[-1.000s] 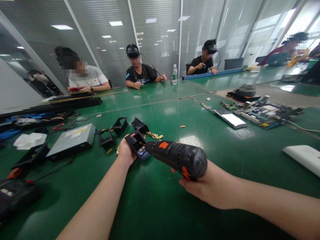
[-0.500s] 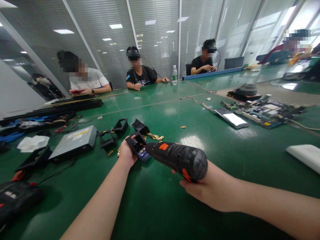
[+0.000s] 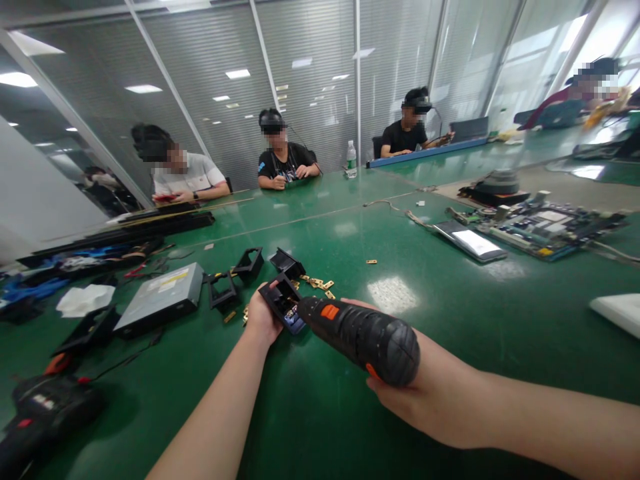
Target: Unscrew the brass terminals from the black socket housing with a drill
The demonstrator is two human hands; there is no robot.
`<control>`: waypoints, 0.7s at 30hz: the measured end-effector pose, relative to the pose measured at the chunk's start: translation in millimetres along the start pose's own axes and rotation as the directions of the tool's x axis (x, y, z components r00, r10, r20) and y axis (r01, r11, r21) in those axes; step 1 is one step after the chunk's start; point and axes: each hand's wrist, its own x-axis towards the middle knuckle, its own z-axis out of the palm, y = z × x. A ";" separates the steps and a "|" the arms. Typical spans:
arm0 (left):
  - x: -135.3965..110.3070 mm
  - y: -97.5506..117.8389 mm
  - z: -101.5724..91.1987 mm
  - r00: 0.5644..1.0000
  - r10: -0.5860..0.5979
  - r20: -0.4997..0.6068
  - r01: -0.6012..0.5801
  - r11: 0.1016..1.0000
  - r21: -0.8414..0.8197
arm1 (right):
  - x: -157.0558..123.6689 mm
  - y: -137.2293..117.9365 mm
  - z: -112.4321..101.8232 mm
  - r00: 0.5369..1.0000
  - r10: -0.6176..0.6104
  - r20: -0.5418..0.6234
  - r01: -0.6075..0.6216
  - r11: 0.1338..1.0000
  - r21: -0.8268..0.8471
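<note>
My left hand [image 3: 264,316] is closed around the near-left side of a black plastic housing [image 3: 273,293], open at the top, with a bluish part at its lower end. My right hand [image 3: 415,390] grips a black and orange cordless drill [image 3: 357,333]. The drill's nose reaches the housing's right edge; its bit is mostly hidden, so contact cannot be made out. Small brass plates [image 3: 317,283] lie in a loose pile just beyond the housing. Several similar black frames [image 3: 249,265] stand to the left and behind it.
At left are a silver disc drive [image 3: 160,299], white tissue [image 3: 85,300] and a second power drill [image 3: 50,407]. A phone-like device [image 3: 470,241] and a circuit board [image 3: 550,223] lie at right. A water bottle [image 3: 351,160] stands at the far edge, where several people sit.
The view has shifted slightly, moving the table items down and right. Both hands keep their holds at the housing. Across the table, the middle person's hand has drawn in from the right.
</note>
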 end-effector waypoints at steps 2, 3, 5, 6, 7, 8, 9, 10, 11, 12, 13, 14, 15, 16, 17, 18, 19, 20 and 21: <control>-0.2 0.1 -0.2 1.000 0.000 0.000 0.000 1.000 -0.002 | 1.0 -0.1 -0.8 1.000 0.003 -0.002 -0.003 1.000 0.003; -0.4 0.3 -0.1 1.000 -0.001 0.000 0.001 1.000 -0.003 | 1.2 -0.5 -1.4 1.000 0.006 0.004 -0.006 1.000 0.004; -0.8 0.5 0.1 1.000 -0.002 0.001 0.002 1.000 -0.002 | 1.1 -1.6 -2.4 1.000 0.012 0.013 -0.012 1.000 0.008; -0.9 0.6 0.3 1.000 0.002 -0.001 -0.002 1.000 -0.003 | 0.7 -2.2 -2.7 1.000 0.013 0.014 -0.013 1.000 0.009; -1.1 0.7 0.4 1.000 0.006 -0.004 -0.006 1.000 -0.003 | 0.3 -2.7 -2.9 1.000 0.013 0.016 -0.013 1.000 0.009; -1.1 0.8 0.5 1.000 0.008 -0.006 -0.008 1.000 -0.001 | -0.1 -3.0 -2.9 1.000 0.014 0.017 -0.014 1.000 0.009; -1.1 0.8 0.5 1.000 0.008 -0.003 -0.008 1.000 0.003 | -0.5 -3.1 -2.9 1.000 0.014 0.015 -0.015 1.000 0.011; -1.1 0.8 0.5 1.000 0.007 0.003 -0.007 1.000 0.006 | -0.6 -3.0 -2.8 1.000 0.014 0.015 -0.015 1.000 0.015; -1.0 0.7 0.5 1.000 0.004 0.009 -0.004 1.000 0.007 | -0.7 -2.9 -2.7 1.000 0.016 0.018 -0.017 1.000 0.022; -1.0 0.7 0.5 1.000 0.002 0.011 -0.002 1.000 0.007 | -0.5 -2.6 -2.7 1.000 0.019 0.019 -0.020 0.999 0.031; -0.9 0.7 0.6 1.000 0.002 0.009 -0.002 1.000 0.004 | -0.3 -2.4 -2.6 1.000 0.020 0.022 -0.021 0.999 0.040; -0.8 0.7 0.6 1.000 0.005 0.004 -0.005 1.000 0.000 | -0.2 -2.2 -2.5 1.000 0.016 0.025 -0.017 0.999 0.046; -0.7 0.8 0.5 1.000 0.006 -0.001 -0.006 1.000 -0.002 | -0.1 -2.0 -2.4 1.000 0.011 0.029 -0.012 0.999 0.047; -0.6 0.8 0.2 1.000 0.001 -0.004 -0.001 1.000 -0.001 | -0.1 -1.8 -2.3 0.999 0.007 0.032 -0.009 0.999 0.043; -0.3 0.8 -0.2 1.000 -0.006 -0.004 0.006 1.000 0.005 | -0.2 -1.6 -2.1 1.000 0.006 0.030 -0.007 0.999 0.039; 0.0 0.8 -0.7 1.000 -0.014 0.001 0.014 1.000 0.013 | -0.4 -1.5 -1.9 1.000 0.009 0.026 -0.010 0.999 0.035; 0.3 0.7 -1.4 1.000 -0.021 0.007 0.021 1.000 0.021 | -0.6 -1.3 -1.7 1.000 0.014 0.024 -0.014 0.999 0.031; 0.6 0.5 -2.2 1.000 -0.024 0.013 0.024 0.999 0.029 | -0.7 -1.2 -1.5 1.000 0.018 0.025 -0.018 1.000 0.026; 0.9 0.4 -3.0 1.000 -0.021 0.019 0.021 0.999 0.035 | -0.9 -1.1 -1.4 1.000 0.017 0.027 -0.017 1.000 0.022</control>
